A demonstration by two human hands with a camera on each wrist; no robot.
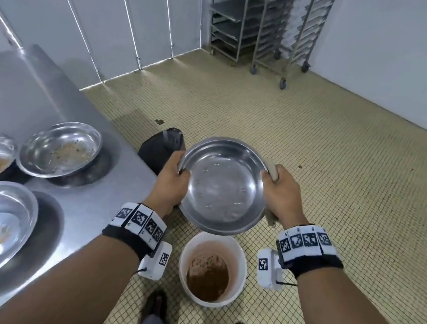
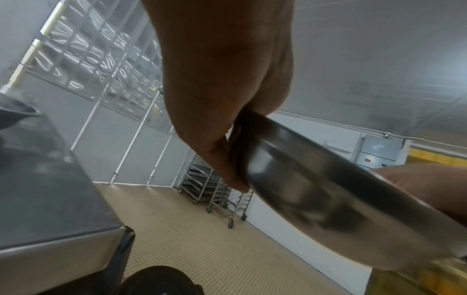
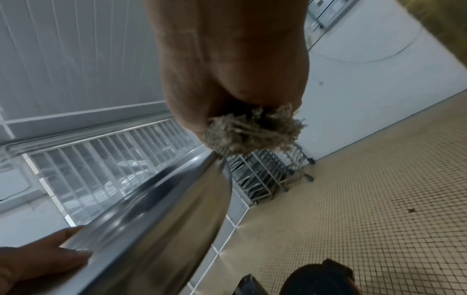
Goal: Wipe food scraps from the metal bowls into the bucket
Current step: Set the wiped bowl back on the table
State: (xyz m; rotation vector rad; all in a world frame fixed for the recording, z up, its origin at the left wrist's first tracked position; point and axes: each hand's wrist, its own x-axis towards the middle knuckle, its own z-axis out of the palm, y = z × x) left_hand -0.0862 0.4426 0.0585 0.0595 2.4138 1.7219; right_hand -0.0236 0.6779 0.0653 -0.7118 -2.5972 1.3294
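While you stand on the tiled floor [image 1: 315, 146], steel table [image 1: 15, 91] with three bowls at left; your left hand [image 1: 171, 181] and right hand [image 1: 282, 193], the latter with cloth [image 1: 272, 172], grip the held bowl [image 1: 224, 187] above the bucket [image 1: 212, 269]; racks [image 1: 259, 26] far right.

Commercial kitchen wash-up area: steel worktable [image 1: 61, 107], wheeled tray racks [image 1: 262, 26], small-tiled floor [image 1: 313, 160], white panel walls [image 1: 104, 16].
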